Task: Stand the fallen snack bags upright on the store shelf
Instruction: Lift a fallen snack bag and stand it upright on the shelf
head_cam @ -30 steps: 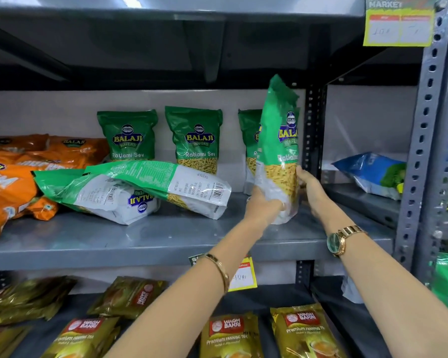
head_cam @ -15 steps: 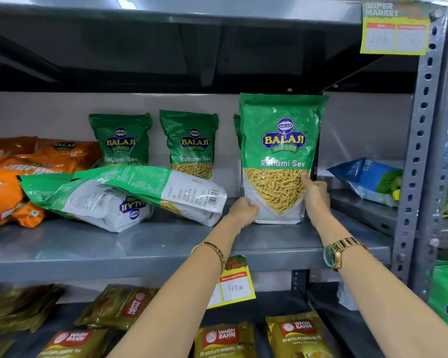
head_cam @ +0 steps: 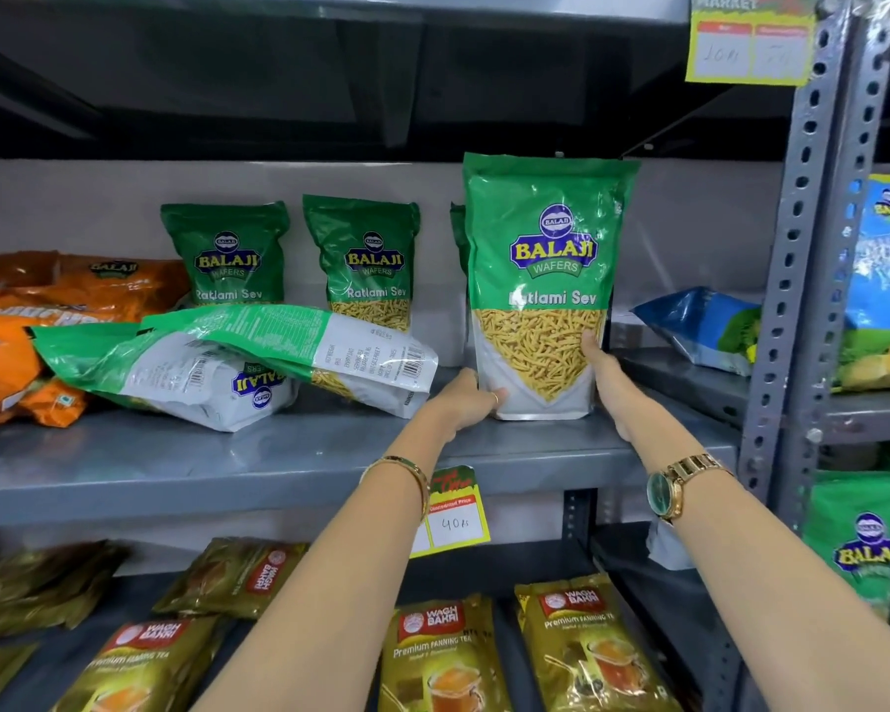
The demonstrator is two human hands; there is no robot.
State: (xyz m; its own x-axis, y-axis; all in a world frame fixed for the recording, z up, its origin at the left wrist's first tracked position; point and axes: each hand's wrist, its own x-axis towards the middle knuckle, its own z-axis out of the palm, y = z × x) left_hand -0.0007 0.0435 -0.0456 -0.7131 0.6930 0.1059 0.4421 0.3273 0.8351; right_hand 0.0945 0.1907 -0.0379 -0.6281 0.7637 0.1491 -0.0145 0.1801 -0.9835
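The green Ratlami Sev bag (head_cam: 545, 280) stands upright between the two hands, its long axis vertical and its base on the grey shelf (head_cam: 278, 454), face turned outward. The left hand (head_cam: 463, 403) clasps its lower left corner, fingers (head_cam: 494, 395) curled round onto the front; the right hand (head_cam: 605, 372) presses flat against the lower right edge, fingertips (head_cam: 589, 341) laid up along the side, so both are closed on this one bag. Two fallen green bags (head_cam: 237, 362) lie just beyond the left hand's knuckles, well apart from the right hand. They are stacked and flat, long axes running sideways along the shelf with their bottoms pointing toward the left hand. Judging by this, the left hand is much the nearer for the next pick-up, and each bag needs a quarter turn upward. Behind them, farther from the fingers, two upright bags (head_cam: 363, 259) mark the row.
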